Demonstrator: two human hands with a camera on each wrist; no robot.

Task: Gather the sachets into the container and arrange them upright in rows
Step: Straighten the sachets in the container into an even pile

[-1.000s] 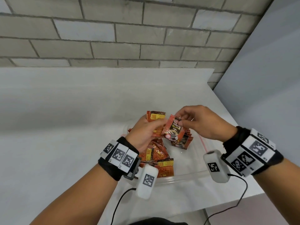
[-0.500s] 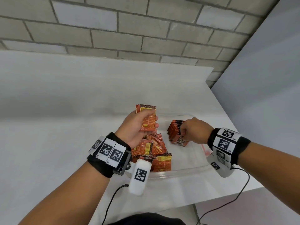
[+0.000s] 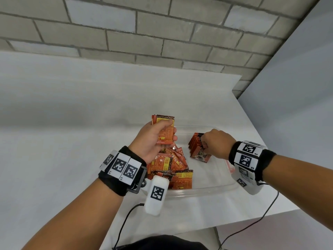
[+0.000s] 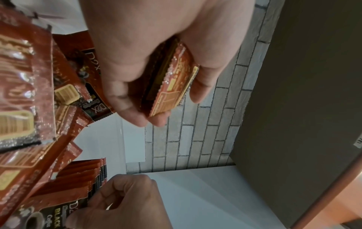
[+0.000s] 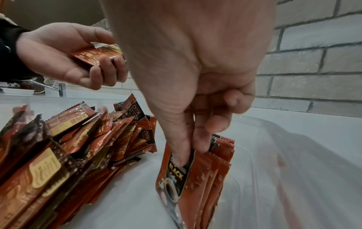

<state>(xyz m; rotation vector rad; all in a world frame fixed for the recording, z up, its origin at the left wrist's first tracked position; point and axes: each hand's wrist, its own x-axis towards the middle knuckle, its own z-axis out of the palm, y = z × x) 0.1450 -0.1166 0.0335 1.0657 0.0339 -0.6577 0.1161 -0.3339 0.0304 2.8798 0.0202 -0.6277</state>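
A clear plastic container (image 3: pixel 216 188) sits on the white table. My left hand (image 3: pixel 155 139) hovers over its left half and grips a small stack of orange sachets (image 3: pixel 164 127), seen edge-on in the left wrist view (image 4: pixel 172 86). A loose pile of sachets (image 3: pixel 171 166) lies below it. At the container's right, several sachets stand in an upright row (image 3: pixel 195 141). My right hand (image 3: pixel 214 143) reaches down and pinches the top of the front sachet (image 5: pixel 174 182) of that row between thumb and fingers (image 5: pixel 199 144).
The table's right edge (image 3: pixel 270 159) runs close beside the container, and a brick wall (image 3: pixel 162 33) stands behind. Cables (image 3: pixel 252 228) hang from the wrist cameras off the near edge. Bare tabletop (image 3: pixel 63 114) stretches to the left.
My right hand carried one sachet from beside the left hand down to the front of the upright row. The left hand kept hold of its stack above the pile.
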